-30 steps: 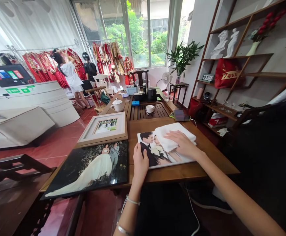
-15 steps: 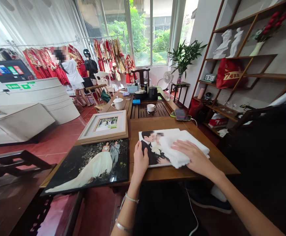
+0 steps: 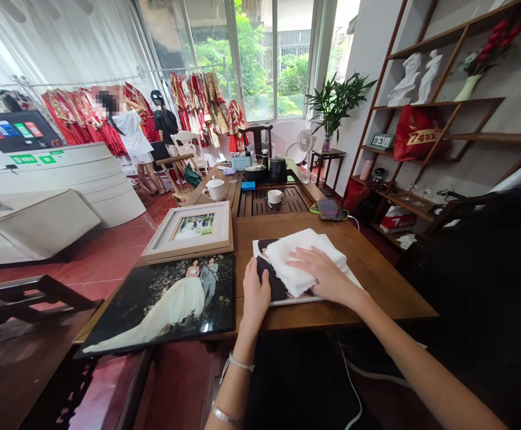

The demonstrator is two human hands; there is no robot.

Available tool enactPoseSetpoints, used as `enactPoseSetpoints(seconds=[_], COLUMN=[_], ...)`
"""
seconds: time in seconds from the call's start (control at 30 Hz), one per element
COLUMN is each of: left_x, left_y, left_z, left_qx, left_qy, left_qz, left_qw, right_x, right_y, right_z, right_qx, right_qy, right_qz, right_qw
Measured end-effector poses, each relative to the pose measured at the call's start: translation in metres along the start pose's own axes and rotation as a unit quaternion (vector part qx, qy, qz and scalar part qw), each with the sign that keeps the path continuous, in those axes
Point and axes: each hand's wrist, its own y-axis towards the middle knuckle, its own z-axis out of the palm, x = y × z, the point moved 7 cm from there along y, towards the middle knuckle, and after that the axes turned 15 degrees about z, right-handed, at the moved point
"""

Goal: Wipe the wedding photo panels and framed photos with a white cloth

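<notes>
- Your left hand [image 3: 256, 292]: fingers gripping the photo [image 3: 278, 288], flat on the table [image 3: 386, 292]
- Your right hand [image 3: 330, 276]: fingers spread over the towel [image 3: 293, 257]
- Towel: shifted left, uncovering the photo's right edge

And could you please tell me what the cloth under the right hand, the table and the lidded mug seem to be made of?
The white cloth: probably cotton terry, soft and matte, judging by its fluffy surface. The table: wood or wood veneer, going by its brown colour and slight sheen. The lidded mug: likely glazed ceramic, as its white surface looks smooth.
</notes>
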Motion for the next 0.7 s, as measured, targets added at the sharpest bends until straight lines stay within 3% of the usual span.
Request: enactPoseSetpoints(seconds=[0.17,0.3,0.4,0.57,0.7], left_x=[-0.002,-0.004,-0.004,-0.005,-0.007], left_y=[0.000,0.000,0.000,0.000,0.001], left_z=[0.001,0.001,0.001,0.002,0.002], left_qx=[0.004,0.013,0.007,0.003,0.013], left_qy=[-0.007,0.000,-0.002,-0.019,-0.032], left_qz=[-0.005,-0.006,-0.005,0.017,0.021], left_qw=[1.000,1.000,1.000,1.000,0.999], right_x=[0.017,0.009,-0.008,-0.039,-0.035], right_y=[-0.059,-0.073,-0.058,-0.006,0.026], right_z=[-0.010,-0.018,-0.019,-0.014,-0.008], right_qx=[0.037,0.032,-0.008,-0.047,-0.040], right_qy=[0.013,0.017,0.016,0.004,-0.020], right_qz=[-0.029,-0.013,0.007,0.049,0.061], right_qw=[0.999,0.999,1.000,0.998,0.997])
